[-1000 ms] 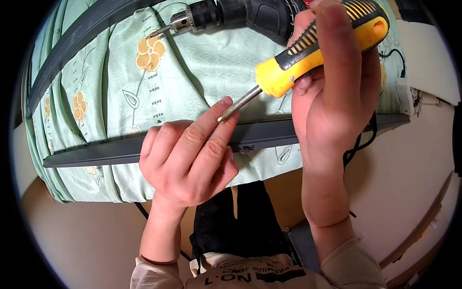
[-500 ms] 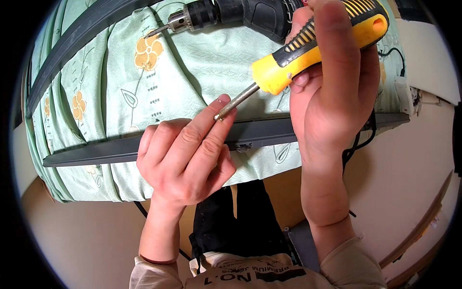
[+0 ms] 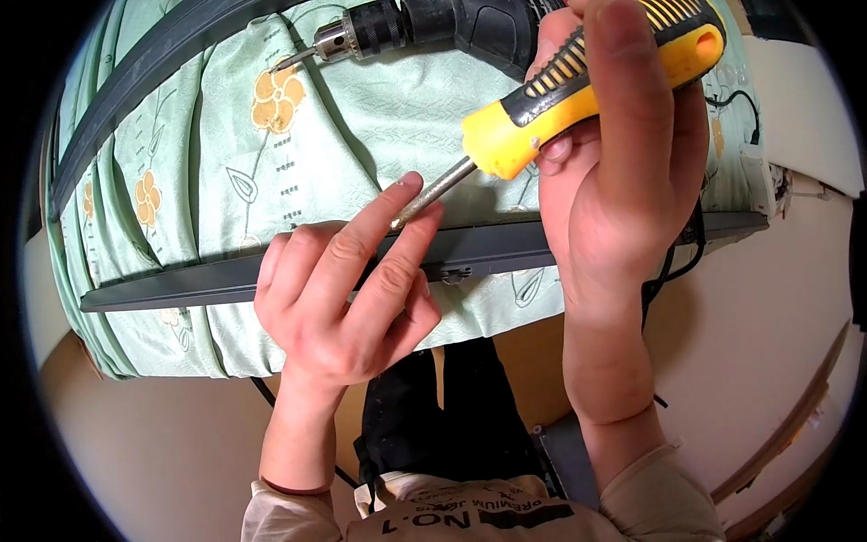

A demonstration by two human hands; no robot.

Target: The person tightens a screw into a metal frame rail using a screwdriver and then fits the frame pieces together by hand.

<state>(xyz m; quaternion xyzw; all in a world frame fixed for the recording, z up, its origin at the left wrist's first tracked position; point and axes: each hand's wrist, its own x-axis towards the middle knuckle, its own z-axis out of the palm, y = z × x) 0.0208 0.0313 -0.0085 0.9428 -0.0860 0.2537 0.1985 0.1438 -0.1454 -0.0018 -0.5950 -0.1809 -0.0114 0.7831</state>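
A yellow and black screwdriver (image 3: 510, 135) is held by its handle in my right hand (image 3: 623, 172), with the thumb along the near side. Its metal shaft slants down to the left, and the tip lies between the index and middle fingers of my left hand (image 3: 343, 298). Those two fingers are parted around the tip; the others are bent, and their undersides are hidden. Beneath my left hand runs a long dark grey strip (image 3: 501, 248), lying across the green flowered cloth (image 3: 244, 172).
A black drill (image 3: 379, 29) with a bit in its chuck lies on the cloth at the top, pointing left. A curved dark strip (image 3: 135, 81) crosses the upper left. Black cables (image 3: 695, 253) hang at the right beside my right wrist.
The screwdriver and my right hand have shifted slightly to the left. My left index and middle fingers have spread a little further apart around the tip.
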